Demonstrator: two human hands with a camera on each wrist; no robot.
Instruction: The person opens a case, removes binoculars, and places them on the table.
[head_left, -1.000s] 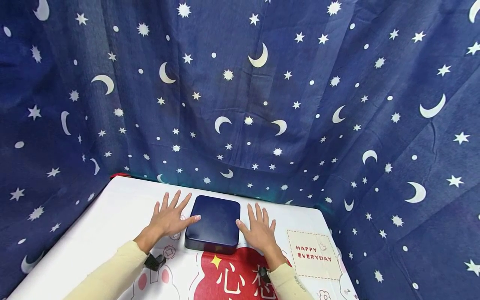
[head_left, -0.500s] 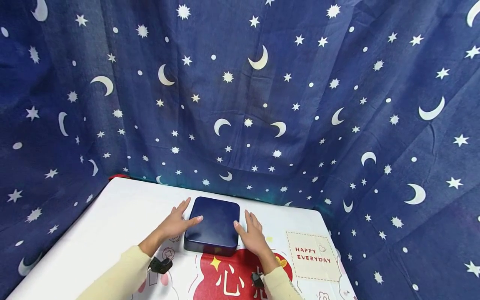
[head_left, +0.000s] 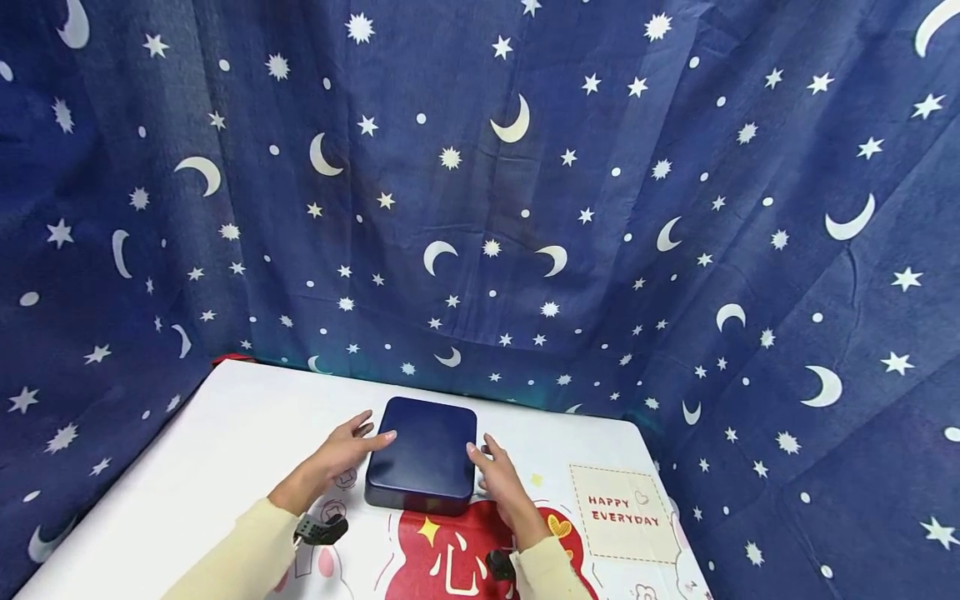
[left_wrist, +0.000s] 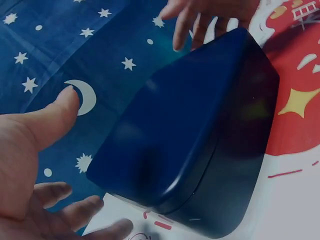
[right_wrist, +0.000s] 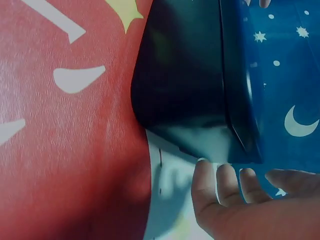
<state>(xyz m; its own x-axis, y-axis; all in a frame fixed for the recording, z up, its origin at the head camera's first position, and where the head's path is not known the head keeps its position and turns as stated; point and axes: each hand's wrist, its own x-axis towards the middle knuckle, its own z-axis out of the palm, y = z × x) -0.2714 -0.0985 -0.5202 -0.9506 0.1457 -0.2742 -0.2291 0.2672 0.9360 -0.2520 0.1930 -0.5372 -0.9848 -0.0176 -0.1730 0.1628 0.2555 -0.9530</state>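
Note:
A dark blue box [head_left: 424,446] with rounded corners and a seam below its lid sits on the table. On its left side my left hand [head_left: 341,450] hovers with fingers spread and loosely bent; the left wrist view shows a gap between the fingers [left_wrist: 82,212] and the box. Opposite, my right hand [head_left: 501,479] faces the box's right side with the thumb up. In the right wrist view its fingertips [right_wrist: 202,172] are right by the box's end; whether they touch I cannot tell. Neither hand grips anything.
The white table cover [head_left: 255,425] carries a red print [head_left: 450,542] in front of the box and a beige "HAPPY EVERYDAY" patch [head_left: 624,512] at the right. A blue curtain [head_left: 480,208] with moons and stars stands behind and at both sides.
Both hands have turned from palms down with fingers spread to palms facing each other, on either side of the box. The right hand has come lower. The box stays in place.

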